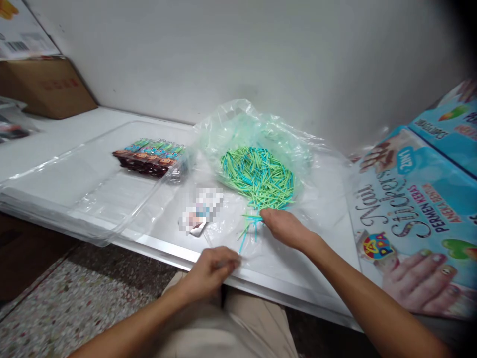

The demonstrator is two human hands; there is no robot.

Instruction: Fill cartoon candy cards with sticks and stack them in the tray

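A clear plastic bag [238, 112] lies open on the table, with a heap of thin green and blue plastic sticks [257, 174] spilling out of its mouth. At the front of that heap my right hand [285, 227] is closed, and several sticks poke out from its fingertips. Other loose sticks lie just below them. My left hand [214, 271] is over the table's front edge, thumb and fingers pinched together; what they hold, if anything, is too blurred to make out. A small printed packet [201, 214], partly pixelated, lies to the left of the heap.
On the left, a clear plastic tray [108, 231] has a stack of colourful printed packets [151, 156] in it. A cardboard box [48, 87] stands at the back left. Blue printed boxes [413, 199] reading "Nail Stickers" are at the right. A wall [242, 49] rises behind the table.
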